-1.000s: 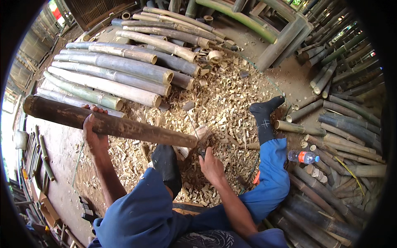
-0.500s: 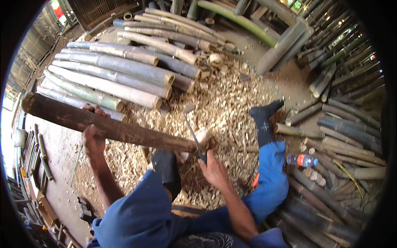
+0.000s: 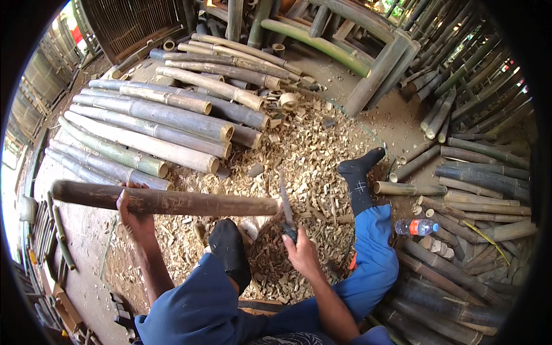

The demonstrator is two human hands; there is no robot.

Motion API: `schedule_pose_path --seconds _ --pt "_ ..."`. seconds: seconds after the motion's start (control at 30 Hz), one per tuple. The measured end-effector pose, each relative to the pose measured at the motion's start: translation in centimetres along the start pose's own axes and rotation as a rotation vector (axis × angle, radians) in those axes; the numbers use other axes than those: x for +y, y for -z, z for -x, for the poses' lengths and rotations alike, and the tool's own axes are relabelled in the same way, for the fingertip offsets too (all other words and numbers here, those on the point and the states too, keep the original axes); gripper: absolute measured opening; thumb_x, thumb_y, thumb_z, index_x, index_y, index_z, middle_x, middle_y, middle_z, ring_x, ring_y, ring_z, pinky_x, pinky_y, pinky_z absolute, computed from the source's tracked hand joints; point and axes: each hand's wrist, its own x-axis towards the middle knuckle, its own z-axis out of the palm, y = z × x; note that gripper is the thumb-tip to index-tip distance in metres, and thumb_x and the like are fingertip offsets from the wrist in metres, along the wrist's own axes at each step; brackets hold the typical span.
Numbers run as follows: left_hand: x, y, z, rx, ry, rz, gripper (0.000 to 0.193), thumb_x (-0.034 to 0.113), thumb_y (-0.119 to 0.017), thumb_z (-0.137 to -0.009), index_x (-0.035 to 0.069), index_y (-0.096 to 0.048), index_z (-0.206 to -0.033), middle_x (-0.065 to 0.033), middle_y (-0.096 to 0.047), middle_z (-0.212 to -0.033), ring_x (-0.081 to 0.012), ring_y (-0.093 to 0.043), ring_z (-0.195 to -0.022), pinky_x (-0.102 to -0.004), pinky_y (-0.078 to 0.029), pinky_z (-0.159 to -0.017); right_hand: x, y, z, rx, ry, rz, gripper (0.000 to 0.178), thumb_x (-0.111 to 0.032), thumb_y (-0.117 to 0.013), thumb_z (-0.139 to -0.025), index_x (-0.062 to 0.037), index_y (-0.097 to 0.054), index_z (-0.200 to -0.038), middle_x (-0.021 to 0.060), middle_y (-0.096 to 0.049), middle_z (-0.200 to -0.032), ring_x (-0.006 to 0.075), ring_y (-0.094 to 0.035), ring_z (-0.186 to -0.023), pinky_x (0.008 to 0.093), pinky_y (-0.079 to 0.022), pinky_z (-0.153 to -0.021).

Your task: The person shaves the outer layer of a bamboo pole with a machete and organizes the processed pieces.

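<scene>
My left hand [image 3: 137,223] is wrapped round a dark brown bamboo pole [image 3: 195,203] near its left part, with the fingers behind and the thumb in front. The pole lies nearly level across the view, its right end just above the wood chips. In my right hand [image 3: 302,254] is the black handle of a long knife [image 3: 285,198]. Its narrow grey blade points up and away, just beside the pole's right end. Whether the blade touches the pole I cannot tell. My foot in a black sock [image 3: 229,244] is just below the pole.
Wood chips [image 3: 310,172] cover the ground around my feet. Cut bamboo poles [image 3: 144,138] lie in rows at the far left. More bamboo [image 3: 483,198] is piled at the right, with a plastic bottle [image 3: 417,227] on the near side. A bamboo frame [image 3: 379,69] stands at the back.
The pole has swung from a slant to nearly level, its left end dropping. My right hand has shifted slightly right and down, and the knife blade has turned more upright.
</scene>
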Motion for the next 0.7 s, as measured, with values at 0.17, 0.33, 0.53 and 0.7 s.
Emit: schedule_pose_path --seconds 0.17,0.33,0.53,0.7 --pt "-6.8 1.4 2.8 0.364 0.226 -0.206 0.054 0.041 -0.077 -0.094 0.011 -0.058 -0.134 -0.0095 -0.066 -0.115 -0.023 -0.062 -0.112 -0.0461 -0.052 -0.105 2.3 0.1 -0.8 0.118 -0.107 -0.376 0.031 -0.03 -0.063 -0.106 -0.0017 -0.053 -0.116 0.0069 -0.063 -0.07 0.0204 -0.064 -0.053 0.0378 -0.051 -0.046" --pt "-11.1 -6.3 8.4 -0.062 0.999 -0.446 0.064 0.037 -0.073 -0.096 0.006 -0.05 -0.148 -0.0138 -0.065 -0.138 -0.0251 -0.059 -0.128 -0.0528 -0.045 -0.108 2.7 0.1 -0.8 0.152 -0.063 -0.43 0.029 -0.026 -0.062 -0.107 0.0 -0.053 -0.118 0.0056 -0.059 -0.064 0.0172 -0.058 -0.045 0.0339 -0.048 -0.042" --pt "-8.0 -7.9 6.5 -0.397 0.267 -1.197 0.062 0.012 -0.081 -0.081 0.005 -0.06 -0.139 -0.0205 -0.069 -0.13 -0.0328 -0.067 -0.118 -0.0449 -0.055 -0.101 1.6 -0.6 0.3 0.167 -0.084 -0.418 0.035 -0.028 -0.062 -0.107 0.0001 -0.049 -0.123 0.0058 -0.06 -0.065 0.0171 -0.059 -0.045 0.0338 -0.048 -0.042" --pt "-6.8 6.1 4.7 -0.576 0.158 -2.147 0.074 0.017 -0.087 -0.065 0.005 -0.061 -0.134 -0.0222 -0.067 -0.123 -0.041 -0.055 -0.129 -0.0494 -0.047 -0.108 0.6 -2.1 0.1 0.023 -0.093 -0.513 0.031 -0.027 -0.064 -0.106 -0.0003 -0.05 -0.109 0.0045 -0.058 -0.067 0.0162 -0.058 -0.047 0.033 -0.049 -0.042"
